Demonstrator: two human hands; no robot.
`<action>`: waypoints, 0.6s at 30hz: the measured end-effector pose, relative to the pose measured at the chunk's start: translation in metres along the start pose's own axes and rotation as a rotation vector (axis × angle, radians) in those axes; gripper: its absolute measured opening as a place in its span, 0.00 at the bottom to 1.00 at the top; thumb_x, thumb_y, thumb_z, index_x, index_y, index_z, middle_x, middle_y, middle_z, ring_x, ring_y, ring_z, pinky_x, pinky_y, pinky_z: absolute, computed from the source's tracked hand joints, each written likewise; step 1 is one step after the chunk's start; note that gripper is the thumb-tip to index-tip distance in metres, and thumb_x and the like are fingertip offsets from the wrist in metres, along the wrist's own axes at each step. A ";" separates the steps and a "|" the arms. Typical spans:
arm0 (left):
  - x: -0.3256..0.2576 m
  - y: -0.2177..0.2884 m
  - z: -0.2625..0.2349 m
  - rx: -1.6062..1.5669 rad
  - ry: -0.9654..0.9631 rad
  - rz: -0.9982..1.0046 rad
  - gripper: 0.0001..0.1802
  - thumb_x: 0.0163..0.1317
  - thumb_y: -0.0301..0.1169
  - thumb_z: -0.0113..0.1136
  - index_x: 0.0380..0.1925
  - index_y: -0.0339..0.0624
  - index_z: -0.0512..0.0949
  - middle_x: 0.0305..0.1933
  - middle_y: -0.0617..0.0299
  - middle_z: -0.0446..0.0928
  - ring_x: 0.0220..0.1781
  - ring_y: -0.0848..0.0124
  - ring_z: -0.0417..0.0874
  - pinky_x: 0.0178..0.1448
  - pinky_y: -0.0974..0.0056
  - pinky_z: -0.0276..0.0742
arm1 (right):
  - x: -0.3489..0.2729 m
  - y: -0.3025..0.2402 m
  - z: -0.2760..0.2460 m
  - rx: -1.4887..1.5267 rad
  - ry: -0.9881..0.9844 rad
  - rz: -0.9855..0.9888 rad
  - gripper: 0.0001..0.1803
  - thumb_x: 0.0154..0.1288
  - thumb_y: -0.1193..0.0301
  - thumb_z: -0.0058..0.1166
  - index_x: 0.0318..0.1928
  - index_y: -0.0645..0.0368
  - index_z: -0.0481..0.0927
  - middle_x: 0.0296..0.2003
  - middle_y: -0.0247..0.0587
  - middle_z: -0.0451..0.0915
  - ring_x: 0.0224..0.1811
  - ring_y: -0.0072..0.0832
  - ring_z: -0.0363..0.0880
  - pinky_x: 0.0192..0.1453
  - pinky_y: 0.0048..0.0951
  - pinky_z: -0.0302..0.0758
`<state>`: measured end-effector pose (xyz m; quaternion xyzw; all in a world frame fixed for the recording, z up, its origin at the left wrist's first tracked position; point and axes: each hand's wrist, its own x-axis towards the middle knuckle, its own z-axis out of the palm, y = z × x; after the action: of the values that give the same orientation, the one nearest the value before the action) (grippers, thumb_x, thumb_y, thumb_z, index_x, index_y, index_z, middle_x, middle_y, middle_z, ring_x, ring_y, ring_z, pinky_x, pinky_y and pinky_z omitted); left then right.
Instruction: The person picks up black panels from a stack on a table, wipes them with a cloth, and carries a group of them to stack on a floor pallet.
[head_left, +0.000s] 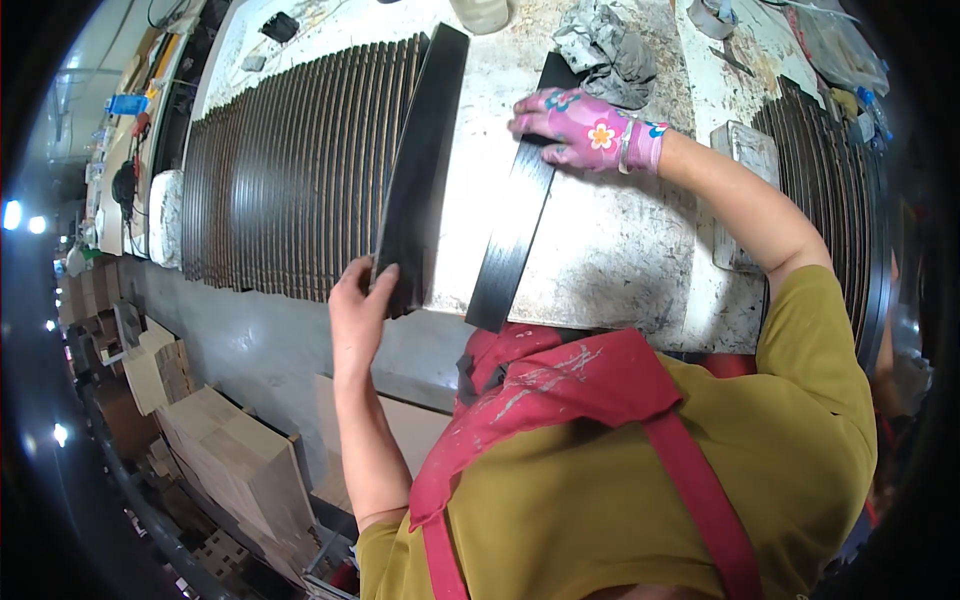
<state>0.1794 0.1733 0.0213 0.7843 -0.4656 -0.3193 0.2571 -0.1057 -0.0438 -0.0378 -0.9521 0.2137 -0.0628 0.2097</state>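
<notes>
Bare, my left hand (362, 300) pinches the near end of a long black board (428, 165). That board stands tilted beside a row of dark boards (300, 160) set on edge. My right hand (585, 132) wears a pink flowered glove with stained fingers. Its fingers curl over the upper part of a second, flat black board (512, 245), whose near end reaches past the table edge towards my red apron. Whether anything else lies under the gloved palm is hidden.
A paint-stained white table (600, 250) carries the boards. Crumpled grey cloth (610, 55) lies beyond my right hand, near a container (482, 14). More dark boards (825, 180) and a whitish block (745, 190) are at the right. Cardboard boxes (235, 450) stand on the floor at the left.
</notes>
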 end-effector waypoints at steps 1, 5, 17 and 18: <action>0.001 -0.013 -0.009 -0.136 0.013 -0.042 0.14 0.60 0.31 0.57 0.41 0.32 0.75 0.33 0.59 0.79 0.34 0.74 0.78 0.40 0.71 0.73 | -0.001 0.003 -0.001 -0.191 0.084 0.105 0.28 0.60 0.59 0.49 0.61 0.49 0.66 0.61 0.48 0.64 0.65 0.43 0.61 0.67 0.44 0.58; -0.007 -0.006 -0.010 -0.873 -0.110 -0.258 0.13 0.64 0.33 0.50 0.46 0.39 0.67 0.42 0.54 0.76 0.41 0.61 0.82 0.41 0.64 0.81 | -0.011 0.071 -0.018 -0.448 0.460 0.457 0.28 0.59 0.58 0.50 0.61 0.44 0.66 0.63 0.42 0.63 0.67 0.40 0.57 0.69 0.48 0.50; -0.039 -0.012 0.064 -1.826 -0.475 -0.652 0.26 0.70 0.44 0.38 0.62 0.41 0.61 0.61 0.45 0.67 0.42 0.60 0.75 0.45 0.61 0.77 | -0.003 0.059 -0.047 -0.026 0.507 0.478 0.17 0.61 0.73 0.47 0.51 0.44 0.74 0.43 0.45 0.78 0.40 0.39 0.80 0.48 0.37 0.78; -0.041 -0.012 0.065 -1.767 -0.466 -0.673 0.27 0.70 0.45 0.37 0.62 0.41 0.61 0.61 0.46 0.67 0.41 0.60 0.75 0.45 0.62 0.77 | 0.001 0.050 -0.029 0.206 0.524 0.415 0.17 0.60 0.74 0.46 0.50 0.46 0.75 0.43 0.45 0.77 0.41 0.37 0.79 0.47 0.36 0.77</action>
<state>0.1235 0.2083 -0.0195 0.3181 0.1511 -0.7575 0.5497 -0.1298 -0.0962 -0.0331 -0.8139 0.4416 -0.2823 0.2509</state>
